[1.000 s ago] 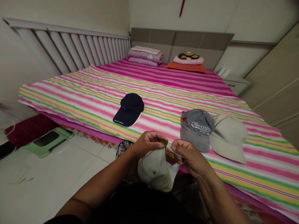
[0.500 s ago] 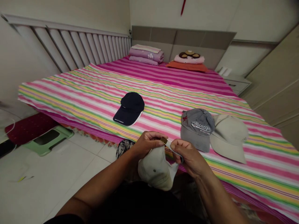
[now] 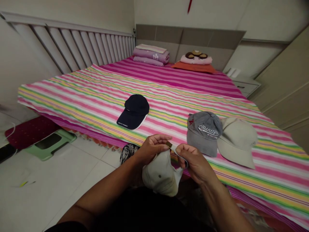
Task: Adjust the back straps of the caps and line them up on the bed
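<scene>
Where a wide bed with a pink, yellow, green and white striped sheet meets the white tile floor, a person's two bare hands hold a cap over the bed's near edge. At the far end, a white slatted bed rail runs along the far left side, and folded lilac bedding lies beside an orange pillow. A green plastic stool sits on the floor at left, partly on a dark red mat.

On the sheet, a navy baseball cap lies alone, left of a grey embroidered cap touching a beige cap at right. The left hand and right hand stand close but apart, both clamped on a cream cotton baseball cap. The right hand's fingers pinch its thin pale strap, and a small brass buckle sits between the hands.
</scene>
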The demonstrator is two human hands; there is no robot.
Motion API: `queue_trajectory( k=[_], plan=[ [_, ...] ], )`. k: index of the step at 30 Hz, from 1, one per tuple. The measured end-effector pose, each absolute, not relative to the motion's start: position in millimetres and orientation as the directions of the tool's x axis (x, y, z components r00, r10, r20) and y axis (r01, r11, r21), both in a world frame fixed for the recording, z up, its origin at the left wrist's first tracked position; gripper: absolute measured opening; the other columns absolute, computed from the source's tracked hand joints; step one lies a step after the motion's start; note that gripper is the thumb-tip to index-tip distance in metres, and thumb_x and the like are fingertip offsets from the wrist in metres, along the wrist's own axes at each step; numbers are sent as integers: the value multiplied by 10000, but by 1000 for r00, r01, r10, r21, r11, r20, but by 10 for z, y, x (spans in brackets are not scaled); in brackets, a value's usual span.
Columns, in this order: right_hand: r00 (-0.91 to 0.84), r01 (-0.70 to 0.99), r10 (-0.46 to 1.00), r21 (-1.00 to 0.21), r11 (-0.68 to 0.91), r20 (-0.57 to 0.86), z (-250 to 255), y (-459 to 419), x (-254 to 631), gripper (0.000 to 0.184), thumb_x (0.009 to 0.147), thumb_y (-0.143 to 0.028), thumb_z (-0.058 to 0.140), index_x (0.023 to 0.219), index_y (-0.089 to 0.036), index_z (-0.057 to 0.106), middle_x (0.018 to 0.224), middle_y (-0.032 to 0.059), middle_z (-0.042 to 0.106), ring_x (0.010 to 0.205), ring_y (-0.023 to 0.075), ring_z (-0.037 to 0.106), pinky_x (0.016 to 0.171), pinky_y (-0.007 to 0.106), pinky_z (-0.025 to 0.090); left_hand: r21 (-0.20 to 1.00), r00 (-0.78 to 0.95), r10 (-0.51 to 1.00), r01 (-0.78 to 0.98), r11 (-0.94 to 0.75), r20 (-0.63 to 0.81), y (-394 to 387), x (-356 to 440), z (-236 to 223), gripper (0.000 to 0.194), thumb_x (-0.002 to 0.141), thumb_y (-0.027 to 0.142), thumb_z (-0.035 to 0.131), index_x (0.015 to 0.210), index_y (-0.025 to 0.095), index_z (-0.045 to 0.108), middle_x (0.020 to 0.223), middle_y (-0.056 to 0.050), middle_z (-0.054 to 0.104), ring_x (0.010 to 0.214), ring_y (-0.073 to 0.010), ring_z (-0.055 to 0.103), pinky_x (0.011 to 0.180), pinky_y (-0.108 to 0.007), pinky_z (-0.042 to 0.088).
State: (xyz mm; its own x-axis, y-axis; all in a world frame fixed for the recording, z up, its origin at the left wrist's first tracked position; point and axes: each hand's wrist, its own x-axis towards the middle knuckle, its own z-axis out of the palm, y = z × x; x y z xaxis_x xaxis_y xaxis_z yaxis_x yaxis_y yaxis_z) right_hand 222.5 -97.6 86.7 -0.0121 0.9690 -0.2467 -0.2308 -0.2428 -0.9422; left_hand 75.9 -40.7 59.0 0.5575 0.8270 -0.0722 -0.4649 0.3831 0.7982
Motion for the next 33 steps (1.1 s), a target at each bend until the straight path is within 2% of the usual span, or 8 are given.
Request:
queue_trajectory(
  k=[5,11,16,19,24,33],
  plan=[
    [-43,-229,965,-938,-261,-258,856,-975,2218,234,627,-328,647,537,-163,508,355,-68,414,337,50,305,378,199,247,800,566,820,-452,394,-84,-417,758,606,248,521,137,753,747,127,652,656,-7,656,541,-77,579,548,-189,439],
    [-28,-170,970,-955,-244,-243,844,-969,2254,250,650,-348,631,538,-163,506,359,-71,406,337,49,290,385,204,236,809,561,826,-458,368,-57,-416,749,601,231,540,116,741,756,129,660,666,-1,662,562,-69,584,556,-172,434],
    [-64,-108,972,-967,-230,-224,818,-968,2260,269,666,-383,639,570,-158,525,401,-55,445,373,57,330,398,205,247,806,586,808,-451,383,-56,-408,756,544,237,548,132,740,773,137,668,689,-14,674,579,-95,601,575,-206,454],
    [-83,-156,968,-957,-246,-235,808,-969,2251,276,659,-378,654,574,-155,515,438,-46,474,390,54,350,407,201,250,805,586,808,-451,386,-60,-411,757,532,236,546,130,741,772,131,673,700,-22,677,596,-103,607,593,-215,459],
    [-105,-279,962,-921,-271,-252,784,-968,2217,289,659,-367,662,558,-157,492,415,-59,438,380,48,305,398,201,210,801,588,807,-459,385,-52,-412,767,537,231,553,131,739,777,131,681,700,-23,677,602,-104,608,601,-215,460],
    [-63,-306,959,-910,-281,-275,749,-974,2187,270,655,-344,669,559,-155,502,408,-60,441,363,44,300,391,202,199,791,579,811,-452,412,-91,-424,791,496,247,561,160,747,798,138,682,715,-31,677,605,-109,609,624,-240,461]
  ],
)
